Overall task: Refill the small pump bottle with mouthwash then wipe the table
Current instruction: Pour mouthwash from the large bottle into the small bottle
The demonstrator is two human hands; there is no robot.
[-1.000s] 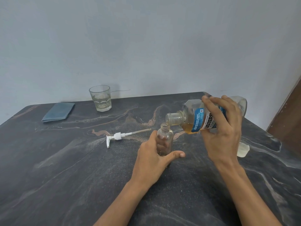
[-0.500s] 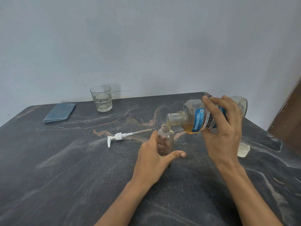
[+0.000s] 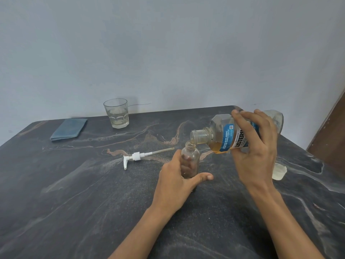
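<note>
The pour is in hand: the right hand (image 3: pixel 255 146) grasps the mouthwash (image 3: pixel 225 136) tipped near level, its open mouth just over the neck of the small bottle (image 3: pixel 190 156), amber liquid pooled at the low side and reaching the lip; whether a stream already falls into the neck I cannot tell. The left hand (image 3: pixel 175 184) grasps the bottle upright on the table (image 3: pixel 74 202), fingers curled round its far side and seen through the clear wall, thumb stretched out toward 3 o'clock at its base; the neck stands free above the fingers.

The bottle looks nearly empty, so I judge the refill barely begun; the next move calls for a slow further tilt with the two mouths kept lined up, since the neck is narrow and the larger mouth could spill past it; the left hand must hold the bottle still.

The pump (image 3: pixel 136 157) lies on its side at 9 o'clock of the bottle, well apart, tube pointing toward it; the cap (image 3: pixel 280 171) sits at 3 o'clock, beyond the right wrist. The cloth (image 3: pixel 69 128) lies folded at 10 o'clock, far off, with a glass (image 3: pixel 116 114) at 11 o'clock; wiping is not yet started.
</note>
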